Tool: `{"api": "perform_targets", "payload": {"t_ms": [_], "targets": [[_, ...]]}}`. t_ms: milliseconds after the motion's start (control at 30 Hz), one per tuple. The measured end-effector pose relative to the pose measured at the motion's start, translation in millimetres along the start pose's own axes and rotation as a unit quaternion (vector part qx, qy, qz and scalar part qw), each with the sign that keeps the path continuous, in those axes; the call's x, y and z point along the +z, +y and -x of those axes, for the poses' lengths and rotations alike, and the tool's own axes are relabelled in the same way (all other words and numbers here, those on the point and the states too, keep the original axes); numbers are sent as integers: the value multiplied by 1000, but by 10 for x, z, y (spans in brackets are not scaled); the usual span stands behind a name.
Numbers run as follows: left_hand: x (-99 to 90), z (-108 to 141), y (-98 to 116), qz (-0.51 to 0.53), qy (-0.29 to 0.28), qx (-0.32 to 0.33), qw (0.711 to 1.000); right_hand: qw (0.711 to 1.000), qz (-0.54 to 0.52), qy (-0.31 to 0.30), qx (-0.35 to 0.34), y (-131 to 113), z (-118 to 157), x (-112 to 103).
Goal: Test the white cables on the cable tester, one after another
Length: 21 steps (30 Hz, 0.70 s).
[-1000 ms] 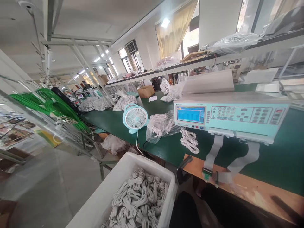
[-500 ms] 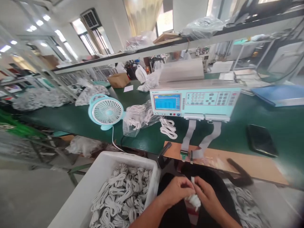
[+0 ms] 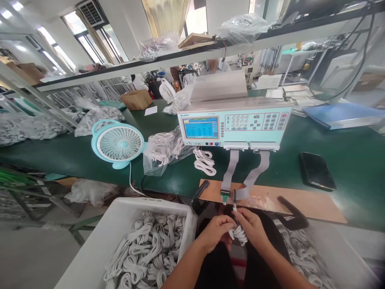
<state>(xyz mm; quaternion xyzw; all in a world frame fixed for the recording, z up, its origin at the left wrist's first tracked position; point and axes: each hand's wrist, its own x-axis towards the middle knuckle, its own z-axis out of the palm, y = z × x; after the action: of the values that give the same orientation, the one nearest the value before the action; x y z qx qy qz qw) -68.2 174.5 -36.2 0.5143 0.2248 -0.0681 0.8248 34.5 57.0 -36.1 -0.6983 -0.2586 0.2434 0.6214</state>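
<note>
A coiled bundle of white cable [image 3: 240,236] is held between my two hands above my lap. My left hand [image 3: 215,233] is closed, pinching the bundle's left side. With closed fingers, my right hand [image 3: 252,226] grips the cable's end, its small plug pointing up against the black socket [image 3: 235,195] on a grey ribbon cable [image 3: 255,174]. Whether the plug is fully seated I cannot tell. Beside that socket is a green connector board [image 3: 225,196] on a second ribbon cable [image 3: 231,168]. Both ribbons run up to a light-blue tester [image 3: 234,126] with a lit screen.
A white bin [image 3: 99,224] of coiled cables stands at my left; more coils [image 3: 306,257] lie at lower right. On the green table are a blue fan [image 3: 122,144], bagged cables [image 3: 164,150], a loose coil [image 3: 204,161] and a phone [image 3: 317,170]. A person sits beyond the tester.
Both hands have moved up and forward with the cable bundle, bringing its plug to the black socket. The view has shifted slightly to the right.
</note>
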Motion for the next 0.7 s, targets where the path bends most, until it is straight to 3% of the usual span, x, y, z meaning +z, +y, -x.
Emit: {"api": "perform_targets", "payload": {"t_ms": [133, 200, 400, 567, 700], "targets": [[-81, 33, -2, 74, -62, -15, 995, 999, -25, 4, 31, 36, -2, -9], [-91, 46, 6, 96, -63, -4, 993, 999, -37, 7, 38, 33, -12, -14], [14, 15, 20, 127, 56, 28, 990, 987, -129, 9, 94, -50, -21, 12], [34, -25, 27, -5, 105, 81, 991, 971, -185, 6, 152, -106, -19, 86], [3, -22, 105, -183, 113, 151, 965, 960, -216, 30, 174, -116, -34, 140]]}}
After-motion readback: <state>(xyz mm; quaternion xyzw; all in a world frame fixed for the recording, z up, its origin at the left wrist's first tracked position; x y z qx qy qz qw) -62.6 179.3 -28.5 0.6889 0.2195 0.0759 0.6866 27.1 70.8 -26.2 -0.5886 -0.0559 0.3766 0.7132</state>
